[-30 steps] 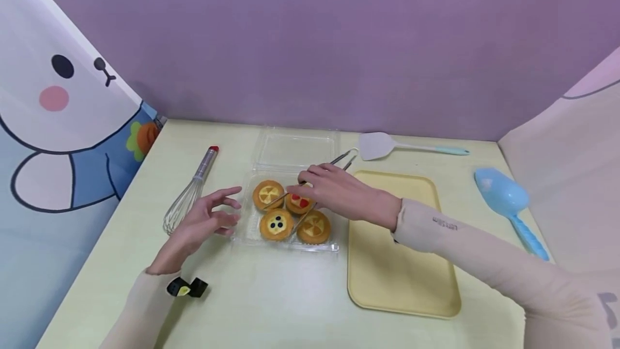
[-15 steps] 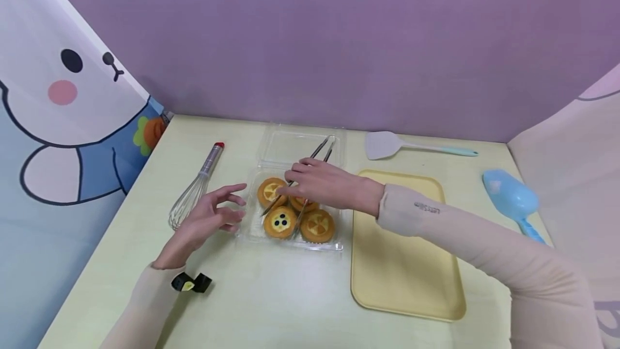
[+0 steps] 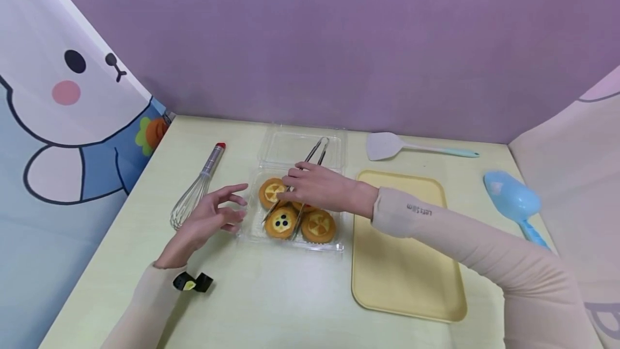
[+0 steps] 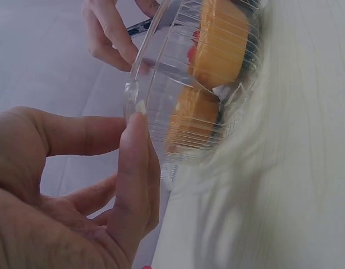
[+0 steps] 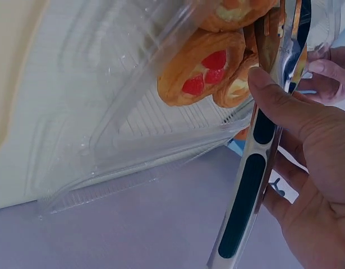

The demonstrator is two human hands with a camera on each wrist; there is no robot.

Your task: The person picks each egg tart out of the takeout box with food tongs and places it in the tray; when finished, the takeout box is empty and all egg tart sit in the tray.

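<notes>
My right hand (image 3: pixel 322 190) holds metal tongs (image 3: pixel 315 152) with dark grip inlays, seen close in the right wrist view along with the thumb (image 5: pixel 295 106). The tongs' two arms reach down on either side of a round tart with blueberries (image 3: pixel 281 222), their tips apart. That tart lies in a clear plastic box (image 3: pixel 254 233) with a yellow-topped tart (image 3: pixel 318 225), another yellow-topped tart (image 3: pixel 271 192) and a strawberry tart (image 5: pixel 203 70), partly hidden by my right hand from above. My left hand (image 3: pixel 208 217) is at the box's left edge, fingers spread; contact is unclear.
The box's transparent lid (image 3: pixel 295 147) lies folded back behind it. A yellow tray (image 3: pixel 407 263) is to the right, under my right forearm. A whisk (image 3: pixel 198 187) lies left, a white spatula (image 3: pixel 385 146) behind, a blue scoop (image 3: pixel 512 195) far right.
My right hand has shifted left and turned the tongs more upright, bringing their arms to both sides of the blueberry tart. My left hand keeps its place beside the box.
</notes>
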